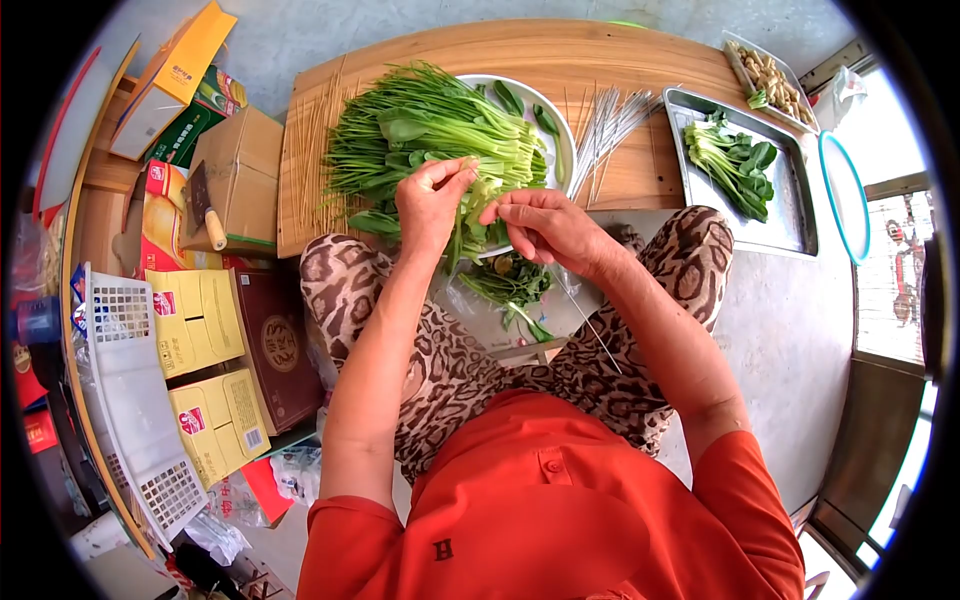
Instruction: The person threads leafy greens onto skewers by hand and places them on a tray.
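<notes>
My left hand [430, 208] is closed, thumb and fingertips pinched on a pale-green stalk of leafy greens [483, 193]. Close beside it, my right hand [552, 230] has its fingers curled around a thin metal skewer [598, 338], whose length slants down past my palm toward my thigh. The skewer's other end is hidden by the hand and the greens. Just beyond both hands lies a large heap of leafy greens [450, 125], stalks pointing right, partly over a white round plate [567, 150].
Loose metal skewers [612, 130] and bamboo skewers [312, 150] lie on the wooden table [480, 45]. A metal tray [795, 225] holds greens; a tub [770, 85] stands behind. Leaf scraps [510, 280] lie below my hands. A knife [208, 210] rests by boxes.
</notes>
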Demonstrator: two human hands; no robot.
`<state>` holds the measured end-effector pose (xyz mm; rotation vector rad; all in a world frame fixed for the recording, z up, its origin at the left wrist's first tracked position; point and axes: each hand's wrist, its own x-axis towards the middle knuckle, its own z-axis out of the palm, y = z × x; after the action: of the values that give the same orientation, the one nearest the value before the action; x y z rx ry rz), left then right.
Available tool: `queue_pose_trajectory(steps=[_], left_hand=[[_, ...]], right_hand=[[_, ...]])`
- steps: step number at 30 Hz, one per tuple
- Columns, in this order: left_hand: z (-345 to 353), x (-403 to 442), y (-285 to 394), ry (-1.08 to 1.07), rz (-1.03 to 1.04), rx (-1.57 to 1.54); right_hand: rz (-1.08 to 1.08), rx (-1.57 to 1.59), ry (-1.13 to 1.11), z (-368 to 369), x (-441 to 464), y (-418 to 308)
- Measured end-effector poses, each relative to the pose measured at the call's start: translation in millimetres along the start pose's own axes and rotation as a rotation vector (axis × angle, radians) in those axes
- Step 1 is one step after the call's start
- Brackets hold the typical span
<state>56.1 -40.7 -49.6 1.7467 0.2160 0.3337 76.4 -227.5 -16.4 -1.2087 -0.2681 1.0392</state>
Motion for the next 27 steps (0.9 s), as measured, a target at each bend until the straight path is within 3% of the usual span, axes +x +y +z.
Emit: queue_pose_trajectory(steps=[13,17,19,27], left_hand=[[1,-2,2,-0.04,0.147,0.053],[-4,-1,11,-0.289,-0.03,-0.122],[-4,0,16,-0.447,-0.134,-0.482],[-7,-4,19,-0.52,-0.25,-0.57]], right_hand=[[-0.027,0.005,0.031,-2,-1,-2],[-0.052,0.03,0.036,-7,-4,-8],[-0.059,0.057,0.024,-11,-4,-5],[-0.046,0.041,0.009,-13,-15,-12]])
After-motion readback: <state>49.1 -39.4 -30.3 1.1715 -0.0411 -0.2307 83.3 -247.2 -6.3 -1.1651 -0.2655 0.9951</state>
